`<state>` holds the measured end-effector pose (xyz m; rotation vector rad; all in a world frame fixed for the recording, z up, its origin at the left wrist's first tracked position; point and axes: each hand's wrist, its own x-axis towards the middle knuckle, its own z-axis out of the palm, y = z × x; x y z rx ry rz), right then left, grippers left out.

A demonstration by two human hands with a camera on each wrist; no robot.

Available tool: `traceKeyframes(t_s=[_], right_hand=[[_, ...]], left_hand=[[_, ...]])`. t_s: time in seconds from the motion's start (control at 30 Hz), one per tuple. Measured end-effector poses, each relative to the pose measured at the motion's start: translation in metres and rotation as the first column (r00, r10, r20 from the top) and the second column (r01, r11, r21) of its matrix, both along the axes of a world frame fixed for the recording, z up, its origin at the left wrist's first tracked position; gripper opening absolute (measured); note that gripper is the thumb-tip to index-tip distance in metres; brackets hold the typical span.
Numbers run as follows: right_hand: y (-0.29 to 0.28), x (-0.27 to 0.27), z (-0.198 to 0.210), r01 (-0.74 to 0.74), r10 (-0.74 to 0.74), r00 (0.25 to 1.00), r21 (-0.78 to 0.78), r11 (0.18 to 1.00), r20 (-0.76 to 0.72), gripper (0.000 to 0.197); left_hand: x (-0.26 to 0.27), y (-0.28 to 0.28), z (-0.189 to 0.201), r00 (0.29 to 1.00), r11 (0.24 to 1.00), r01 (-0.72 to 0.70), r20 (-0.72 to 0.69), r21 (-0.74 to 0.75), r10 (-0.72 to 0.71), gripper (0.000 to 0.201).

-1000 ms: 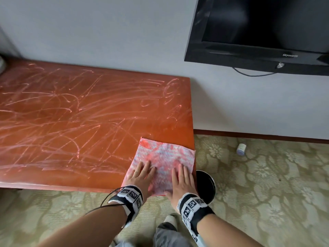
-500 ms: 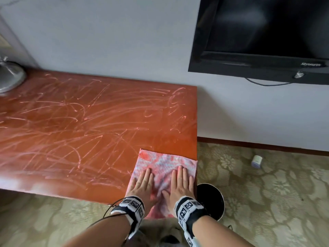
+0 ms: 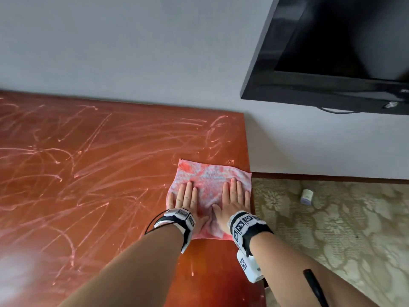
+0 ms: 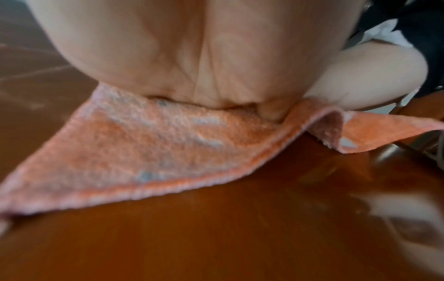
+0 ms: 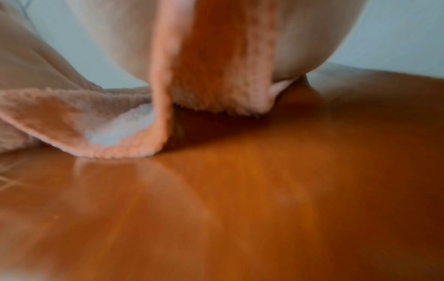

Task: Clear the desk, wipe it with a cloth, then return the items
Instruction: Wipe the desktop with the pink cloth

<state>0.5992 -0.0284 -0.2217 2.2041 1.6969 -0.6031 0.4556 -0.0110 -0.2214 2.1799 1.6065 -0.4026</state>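
both hands, left hand (image 3: pixel 186 199) and right hand (image 3: pixel 232 201), lie flat with straight fingers pressing the pink cloth (image 3: pixel 210 180) onto the desk (image 3: pixel 88 173) near its right edge. the left wrist view shows the cloth's near edge buckled up between the palms.
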Motion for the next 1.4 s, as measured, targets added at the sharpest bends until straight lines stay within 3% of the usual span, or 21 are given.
traceKeyframes(t_s=[0.1,0.23,0.33,0.53,0.63,0.73,0.93,1.07,1.2,1.3,1.4], right_hand=[[0.026,0.002,0.001,0.033,-0.034,0.999,0.003,0.999,0.023,0.079],[0.046,0.005,-0.003,0.050,-0.053,0.997,0.056,0.997,0.052,0.079],[0.028,0.001,-0.009,0.041,-0.046,0.997,0.075,0.996,0.054,0.079],[-0.067,-0.021,-0.009,-0.001,0.001,1.000,0.049,0.999,0.005,0.099],[-0.124,-0.030,-0.012,-0.005,0.005,1.000,0.044,0.999,-0.001,0.095],[-0.174,-0.038,-0.011,0.017,-0.016,1.000,0.074,0.997,-0.019,0.088],[-0.226,-0.048,-0.017,0.026,-0.013,0.996,0.148,0.989,-0.093,0.075],[-0.225,-0.049,-0.019,0.066,-0.048,0.994,0.203,0.977,-0.094,0.073],[-0.198,-0.048,-0.026,0.095,-0.067,0.992,0.276,0.957,-0.111,0.077],[-0.158,-0.042,-0.028,0.080,-0.073,0.996,0.211,0.974,-0.042,0.078],[-0.109,-0.033,-0.018,0.035,-0.043,0.996,0.107,0.994,0.076,0.096]], left_hand=[[0.003,0.032,-0.008,0.997,0.998,0.065,-0.029,0.026,-0.064,0.098],[0.005,0.055,-0.016,0.995,0.991,0.096,-0.025,0.095,-0.094,0.086],[-0.004,0.045,-0.015,0.989,0.986,0.146,-0.032,0.086,-0.143,0.085],[-0.030,-0.047,-0.008,0.991,0.991,0.131,-0.034,0.036,-0.130,0.086],[-0.038,-0.110,-0.004,0.992,0.993,0.117,-0.045,-0.014,-0.117,0.093],[-0.042,-0.164,0.005,0.997,0.997,0.068,-0.046,0.029,-0.066,0.090],[-0.038,-0.214,0.010,0.991,0.989,0.062,-0.107,-0.132,-0.076,0.085],[-0.033,-0.205,0.011,0.993,0.981,0.038,-0.103,-0.189,-0.058,0.079],[-0.018,-0.182,0.009,0.990,0.990,0.058,-0.121,-0.125,-0.073,0.076],[-0.010,-0.141,0.007,0.992,0.985,0.062,-0.101,-0.160,-0.079,0.073],[-0.004,-0.089,0.007,0.991,0.984,0.079,-0.091,-0.162,-0.095,0.072]])
